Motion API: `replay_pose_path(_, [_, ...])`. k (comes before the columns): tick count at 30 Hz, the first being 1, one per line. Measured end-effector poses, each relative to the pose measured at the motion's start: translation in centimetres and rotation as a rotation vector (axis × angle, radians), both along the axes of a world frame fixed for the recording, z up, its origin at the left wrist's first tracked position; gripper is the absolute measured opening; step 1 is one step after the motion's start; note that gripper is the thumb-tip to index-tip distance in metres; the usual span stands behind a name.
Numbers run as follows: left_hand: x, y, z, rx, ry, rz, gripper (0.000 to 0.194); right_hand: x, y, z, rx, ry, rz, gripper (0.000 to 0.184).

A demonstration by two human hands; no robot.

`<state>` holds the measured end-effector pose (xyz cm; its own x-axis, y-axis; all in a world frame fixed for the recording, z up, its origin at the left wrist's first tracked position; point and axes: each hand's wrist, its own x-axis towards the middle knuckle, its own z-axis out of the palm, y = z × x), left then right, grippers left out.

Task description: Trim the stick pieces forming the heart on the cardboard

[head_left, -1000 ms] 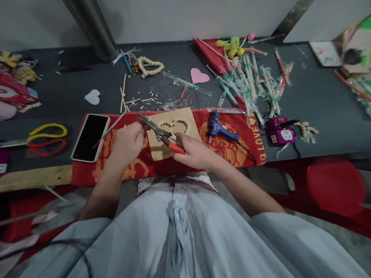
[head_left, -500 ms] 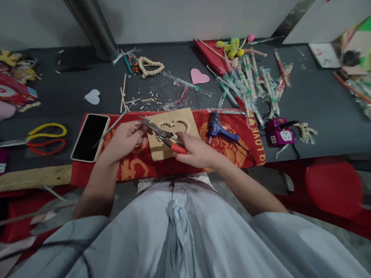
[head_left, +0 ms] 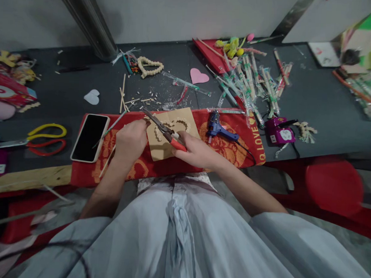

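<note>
My right hand [head_left: 194,150] is closed around the red handles of a pair of scissors [head_left: 157,121], whose metal blades point left and away from me. Beside the blade tips is my left hand [head_left: 131,140], a fist with its back up; what its fingers grip is hidden. Under both hands lies a square brown card [head_left: 161,154] bearing a heart outline [head_left: 186,123] of small pale pieces. The scissors cover part of that heart. A thin pale stick [head_left: 107,163] shows beside my left wrist on the red towel [head_left: 137,169].
A blue glue gun [head_left: 220,131] rests on the towel's right half, near a purple socket block [head_left: 281,131]. To the left are a phone [head_left: 90,138] and larger scissors [head_left: 47,136]. Behind lie stick scraps [head_left: 123,95], another heart frame [head_left: 150,67] and wrapped sticks [head_left: 249,82].
My left hand has moved slightly right and turned from a pinch with fingers showing to a fist, back up. The stick by the left wrist has come into view. The scissors' blades look closer together.
</note>
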<state>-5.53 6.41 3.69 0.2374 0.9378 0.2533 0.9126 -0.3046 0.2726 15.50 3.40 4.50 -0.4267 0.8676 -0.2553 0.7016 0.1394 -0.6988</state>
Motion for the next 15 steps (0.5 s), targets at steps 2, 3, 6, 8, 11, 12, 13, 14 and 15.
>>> replay_pose_path(2, [-0.1,0.0,-0.1,0.003,0.013,-0.022,0.021,0.3,0.2,-0.3,0.027,0.038,0.036,0.029])
replay_pose_path(3, [-0.2,0.0,-0.1,-0.003,-0.001,-0.031,0.02,0.5,0.4,-0.4,0.044,0.057,0.057,0.03])
replay_pose_path(6, [-0.6,0.1,0.3,-0.046,-0.071,-0.058,0.021,1.0,0.8,-0.7,0.088,0.105,0.103,0.036])
replay_pose_path(8, [-0.8,0.1,0.8,-0.087,-0.116,-0.08,0.025,1.2,0.9,-0.8,0.105,0.125,0.113,0.04])
replay_pose_path(11, [-0.9,0.1,1.2,-0.129,-0.174,-0.102,0.03,1.1,0.7,-0.8,0.12,0.1,0.107,0.038])
replay_pose_path(12, [-0.9,0.1,1.3,-0.132,-0.188,-0.104,0.03,1.0,0.6,-0.8,0.123,0.078,0.099,0.036])
replay_pose_path(13, [-0.9,0.1,1.3,-0.129,-0.197,-0.103,0.03,0.9,0.5,-0.7,0.123,0.053,0.088,0.035])
replay_pose_path(14, [-0.9,0.1,1.3,-0.128,-0.2,-0.102,0.03,0.7,0.3,-0.6,0.12,0.024,0.075,0.034])
replay_pose_path(15, [-0.8,0.1,1.3,-0.128,-0.198,-0.1,0.03,0.6,0.2,-0.5,0.114,-0.005,0.061,0.033])
